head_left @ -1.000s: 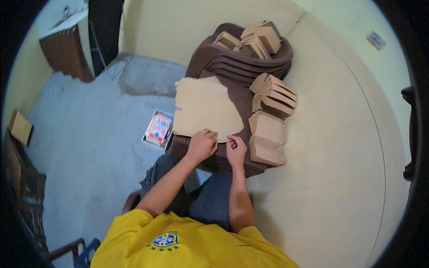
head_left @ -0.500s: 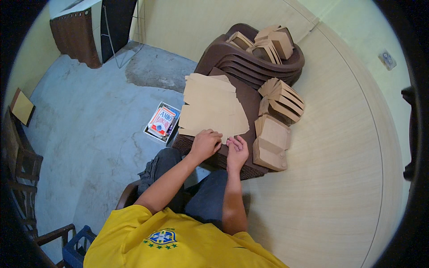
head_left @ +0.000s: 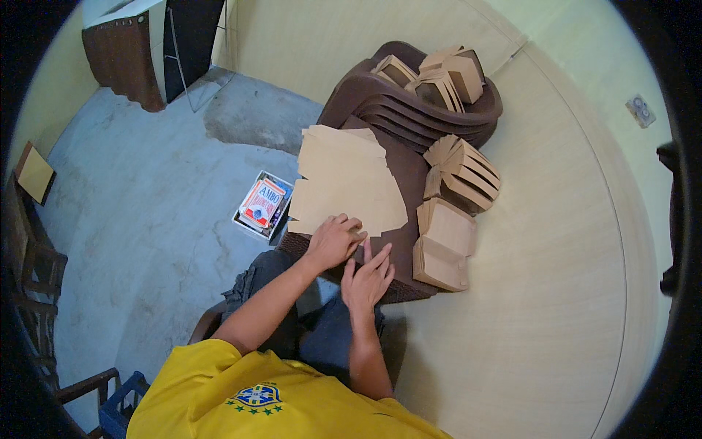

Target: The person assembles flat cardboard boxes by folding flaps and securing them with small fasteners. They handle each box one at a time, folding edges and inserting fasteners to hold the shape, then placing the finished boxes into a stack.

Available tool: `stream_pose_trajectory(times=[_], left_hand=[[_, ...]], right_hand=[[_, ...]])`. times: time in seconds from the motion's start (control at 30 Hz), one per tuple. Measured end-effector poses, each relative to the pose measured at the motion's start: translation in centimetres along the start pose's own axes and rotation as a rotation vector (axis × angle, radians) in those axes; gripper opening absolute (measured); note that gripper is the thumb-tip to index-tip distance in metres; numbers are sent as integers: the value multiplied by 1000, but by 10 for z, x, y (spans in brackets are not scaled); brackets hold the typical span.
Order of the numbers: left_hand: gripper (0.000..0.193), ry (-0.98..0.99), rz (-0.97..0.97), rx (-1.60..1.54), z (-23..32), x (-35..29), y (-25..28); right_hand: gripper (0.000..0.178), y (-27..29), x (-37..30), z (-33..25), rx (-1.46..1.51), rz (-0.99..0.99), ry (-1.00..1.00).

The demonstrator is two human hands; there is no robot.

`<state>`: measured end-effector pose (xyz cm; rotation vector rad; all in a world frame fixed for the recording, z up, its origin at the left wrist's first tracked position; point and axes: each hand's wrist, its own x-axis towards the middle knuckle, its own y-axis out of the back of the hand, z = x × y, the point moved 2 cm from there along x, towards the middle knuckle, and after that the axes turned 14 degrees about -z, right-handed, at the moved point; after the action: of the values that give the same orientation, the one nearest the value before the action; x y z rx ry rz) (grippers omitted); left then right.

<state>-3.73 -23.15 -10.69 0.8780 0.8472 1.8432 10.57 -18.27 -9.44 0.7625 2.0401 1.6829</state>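
Observation:
A flat tan cardboard box blank (head_left: 349, 179) with notched edges lies on a dark brown woven surface (head_left: 406, 179) in front of me; other sheets seem to be under it at the far edge. At its near edge, my left hand (head_left: 335, 243) has its fingers bent over a small flap and closed on the cardboard. Just to the right and nearer to me is my right hand (head_left: 368, 279), its fingers spread and holding nothing. The fingertips of both hands come close together by the flap.
Folded cardboard boxes (head_left: 444, 245) and a fanned stack (head_left: 464, 172) stand along the right side by the wall. More sit in stacked brown chairs (head_left: 409, 110) behind. A white box of packets (head_left: 263, 205) is on the floor to the left. A blue crate (head_left: 124, 406) is at lower left.
My right hand has let go of the near flap, drawn back toward me and spread its fingers. The left hand stays at the cardboard's near edge. The view has shifted slightly.

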Motion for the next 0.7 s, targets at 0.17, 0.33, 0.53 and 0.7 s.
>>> stream_pose_trajectory(times=[0.17, 0.33, 0.53, 0.7], left_hand=[[30, -24, -12, -13, -2, -3, -2], [44, 168, -8, -150, -2, 19, 5], [83, 153, -111, -105, -4, 37, 10], [97, 209, 12, 177, -8, 40, -5]], right_hand=[[75, 4, 40, 11, 53, -20, -18], [61, 9, 87, 37, 380, 120, -110], [47, -2, 139, 46, 535, 12, -247], [39, -3, 146, 48, 664, -76, -191]])
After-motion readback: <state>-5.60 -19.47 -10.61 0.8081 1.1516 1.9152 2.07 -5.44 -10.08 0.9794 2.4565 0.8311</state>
